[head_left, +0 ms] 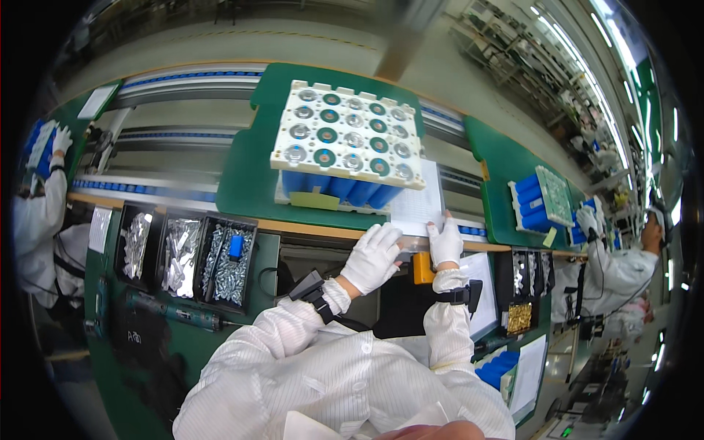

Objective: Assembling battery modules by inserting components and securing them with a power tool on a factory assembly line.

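Observation:
My left hand (372, 258), in a white glove with bare fingertips, is at the near edge of the green board, its fingers stretched out beside the lower left corner of a printed sheet (418, 202). My right hand (445, 243), gloved the same way, rests on the sheet's lower right corner with thumb and forefinger apart. Neither hand shows anything gripped. Beyond them a battery pack (352, 139) stands on the green board (246, 172): blue cylindrical cells under a white plastic holder, with metal terminals and green rings in rows. A yellow-green label (314, 201) is on its near side.
Left are black bins of metal strips (180, 253) and screws (229, 275), plus a power screwdriver (176, 312). An orange block (422, 268) sits below my right hand. Further right are another battery pack (541, 199) and small-parts bins (519, 317). Co-workers are on both sides.

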Tool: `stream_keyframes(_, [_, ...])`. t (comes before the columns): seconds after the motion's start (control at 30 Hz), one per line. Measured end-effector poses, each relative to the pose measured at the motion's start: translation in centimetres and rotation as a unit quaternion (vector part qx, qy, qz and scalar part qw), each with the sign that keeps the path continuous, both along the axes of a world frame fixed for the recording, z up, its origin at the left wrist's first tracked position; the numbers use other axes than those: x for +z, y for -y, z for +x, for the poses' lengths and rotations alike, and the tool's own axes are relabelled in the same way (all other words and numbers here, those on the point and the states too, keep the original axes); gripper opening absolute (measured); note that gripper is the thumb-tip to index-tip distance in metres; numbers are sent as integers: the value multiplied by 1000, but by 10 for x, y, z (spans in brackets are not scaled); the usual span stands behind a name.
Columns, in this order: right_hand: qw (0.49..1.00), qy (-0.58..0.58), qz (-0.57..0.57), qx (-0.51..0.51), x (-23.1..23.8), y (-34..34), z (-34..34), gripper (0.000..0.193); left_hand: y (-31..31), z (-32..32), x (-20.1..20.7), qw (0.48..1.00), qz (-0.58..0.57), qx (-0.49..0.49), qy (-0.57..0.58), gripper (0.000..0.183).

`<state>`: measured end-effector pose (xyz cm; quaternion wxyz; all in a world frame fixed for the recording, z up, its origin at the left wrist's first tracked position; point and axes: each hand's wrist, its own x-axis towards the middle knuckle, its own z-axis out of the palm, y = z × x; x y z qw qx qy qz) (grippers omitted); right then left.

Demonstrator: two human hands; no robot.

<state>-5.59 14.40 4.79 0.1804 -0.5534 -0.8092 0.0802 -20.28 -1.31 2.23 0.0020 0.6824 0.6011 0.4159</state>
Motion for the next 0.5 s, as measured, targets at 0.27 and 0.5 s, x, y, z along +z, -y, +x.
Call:
stream_keyframes(0.27, [975, -47, 142, 163, -23, -26, 19, 34, 4, -6, 14, 999, -9, 20, 44, 38])
stream_keyframes(0.5, [854, -177, -61, 485, 79, 149, -96, 12, -8, 19, -64, 969, 83, 45, 227, 24])
